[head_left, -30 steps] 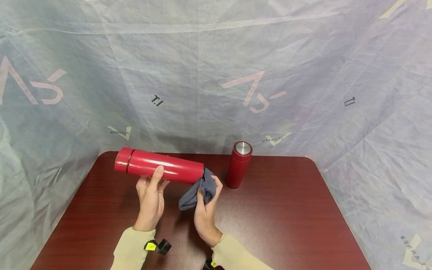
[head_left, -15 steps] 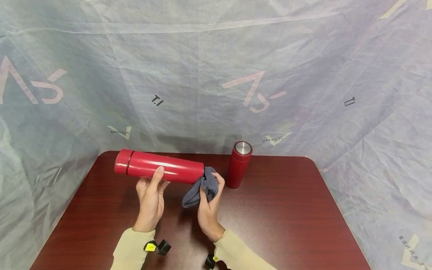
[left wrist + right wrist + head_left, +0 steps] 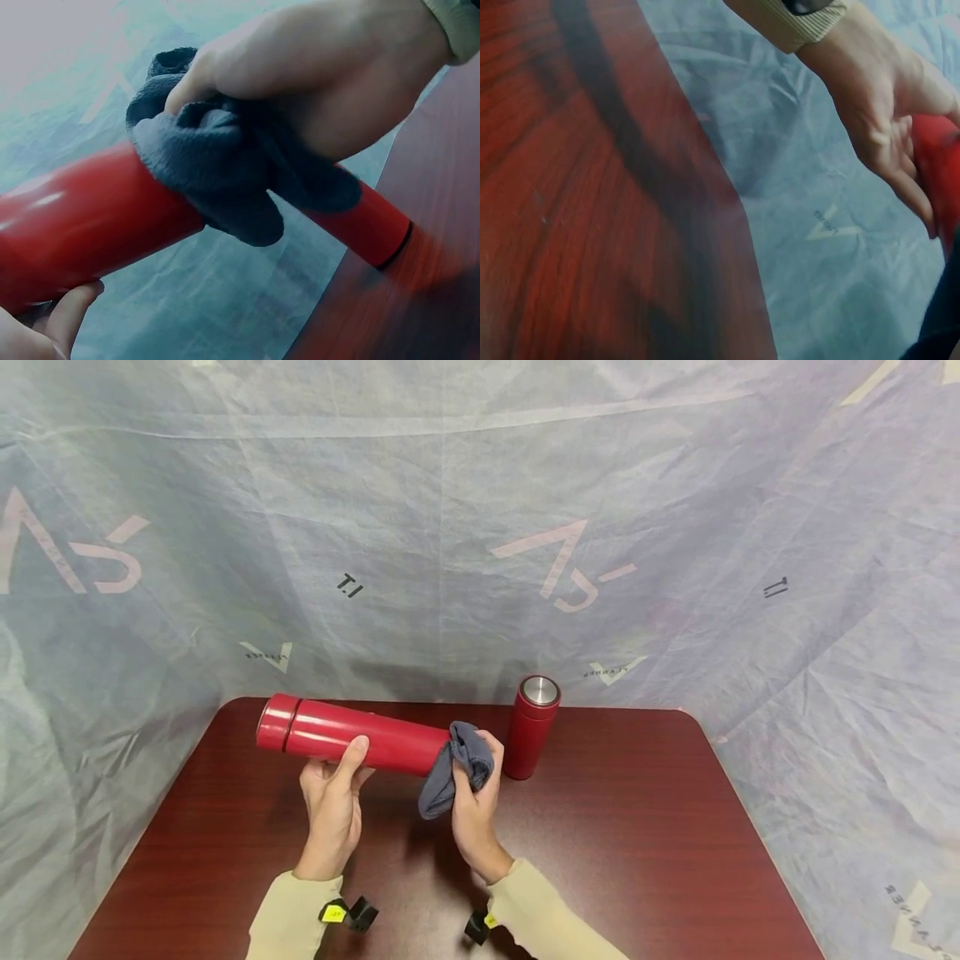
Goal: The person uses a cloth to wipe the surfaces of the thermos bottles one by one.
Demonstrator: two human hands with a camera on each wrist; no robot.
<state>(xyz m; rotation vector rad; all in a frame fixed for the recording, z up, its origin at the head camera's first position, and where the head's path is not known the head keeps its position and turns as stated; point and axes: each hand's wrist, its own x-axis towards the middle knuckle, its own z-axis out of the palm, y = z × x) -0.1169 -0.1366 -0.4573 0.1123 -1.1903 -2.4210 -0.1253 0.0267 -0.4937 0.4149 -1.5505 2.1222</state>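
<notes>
My left hand [image 3: 332, 810] holds a glossy red thermos bottle [image 3: 367, 735] almost level above the table, thumb on its near side and fingers underneath. The bottle's capped end points left. At its right end, my right hand [image 3: 476, 814] grips a dark grey cloth [image 3: 461, 768] and presses it over the bottle's base, which the cloth hides. In the left wrist view the bunched cloth [image 3: 202, 157] wraps the end of the red bottle [image 3: 90, 225]. The right wrist view shows the left hand [image 3: 877, 112] under the bottle, with only a corner of the cloth visible.
A second red thermos [image 3: 531, 731] with a silver-topped lid stands upright at the back of the dark red wooden table [image 3: 637, 827], just right of the cloth. Grey printed fabric [image 3: 442, 527] hangs round the table's back and sides.
My right hand and the cloth have shifted right and slightly up, and the cloth now covers the bottle's end more fully. The left hand's hold is unchanged; the bottle's capped end has dipped slightly.
</notes>
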